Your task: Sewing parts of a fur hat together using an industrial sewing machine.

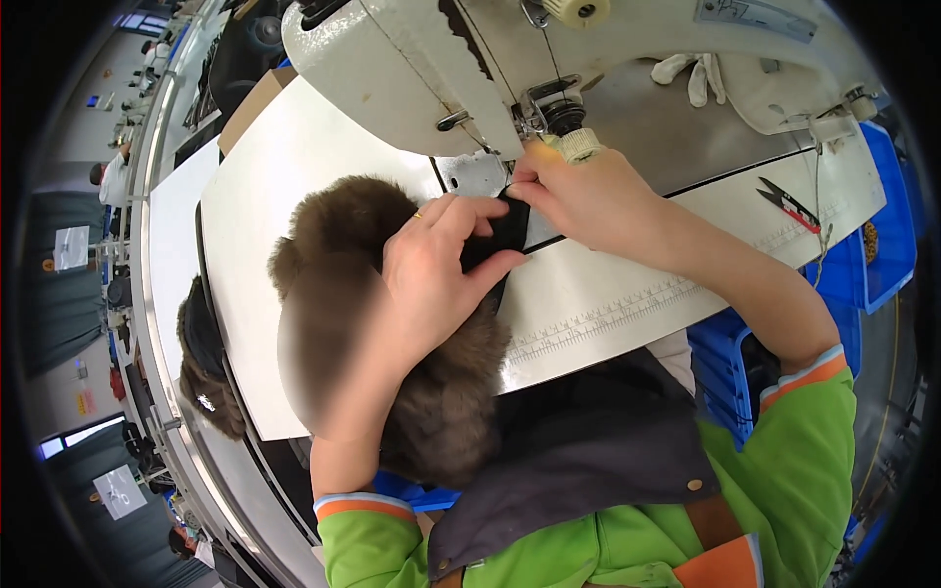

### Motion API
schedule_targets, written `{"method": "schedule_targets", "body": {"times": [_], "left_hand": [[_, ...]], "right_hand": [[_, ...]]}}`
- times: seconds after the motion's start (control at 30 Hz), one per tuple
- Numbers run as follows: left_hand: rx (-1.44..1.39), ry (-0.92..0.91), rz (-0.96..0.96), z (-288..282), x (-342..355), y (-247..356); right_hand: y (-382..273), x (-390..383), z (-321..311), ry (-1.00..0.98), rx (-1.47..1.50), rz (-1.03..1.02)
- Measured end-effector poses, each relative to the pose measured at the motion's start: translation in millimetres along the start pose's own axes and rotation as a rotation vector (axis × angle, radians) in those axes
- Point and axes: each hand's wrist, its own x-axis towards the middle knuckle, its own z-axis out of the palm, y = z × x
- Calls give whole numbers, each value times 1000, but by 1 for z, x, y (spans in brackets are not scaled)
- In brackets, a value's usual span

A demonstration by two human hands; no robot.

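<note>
A white sewing machine stands over a pale work table. Brown fur material lies below its needle area, joined to or touching black fabric; part of it is blurred. My left hand lies over the fur with curled fingers and thumb, gripping the black fabric. Close to the needle, my right hand pinches that fabric's upper edge. My fingers partly hide the presser foot beside the metal plate.
Red-handled snips lie at the right, and a white glove behind them. Blue bins flank the table's right edge. More fur pieces hang at the left edge. Co-workers appear along the far left.
</note>
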Motion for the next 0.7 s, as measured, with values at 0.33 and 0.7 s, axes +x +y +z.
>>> {"method": "schedule_targets", "body": {"times": [0.33,0.7], "left_hand": [[187,222,64,21,-5,-1],[137,258,-49,29,4,-2]], "right_hand": [[-13,9,-23,-241,258,317],[19,-27,-21,-14,24,-72]]}}
